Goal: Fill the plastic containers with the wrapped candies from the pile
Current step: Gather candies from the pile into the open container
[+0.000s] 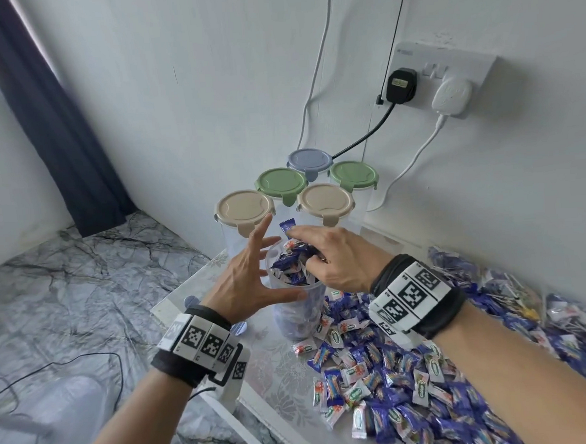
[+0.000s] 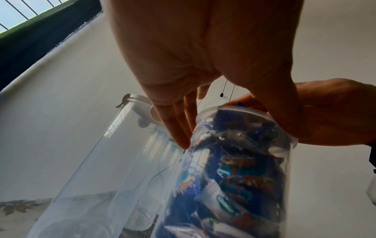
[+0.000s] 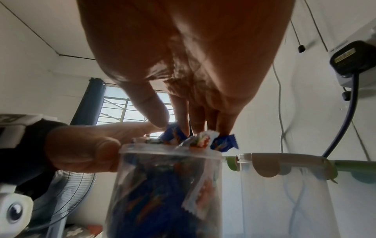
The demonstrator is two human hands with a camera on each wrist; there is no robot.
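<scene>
Right hand (image 1: 335, 260) pinching wrapped candies (image 3: 203, 140) over brimful clear plastic container (image 1: 298, 310), left hand (image 1: 253, 275) splayed loosely beside it; overflow spill likely.

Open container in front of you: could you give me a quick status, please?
Left hand open, steadying open container. Right hand pressing candies in at rim. Container heaped full. Nothing in the way.

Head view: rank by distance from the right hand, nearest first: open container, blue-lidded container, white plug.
From the right hand:
1. Open container, directly under the fingers, touching.
2. Blue-lidded container, back of the lidded group, by the wall.
3. White plug, up on the wall socket, right.
</scene>
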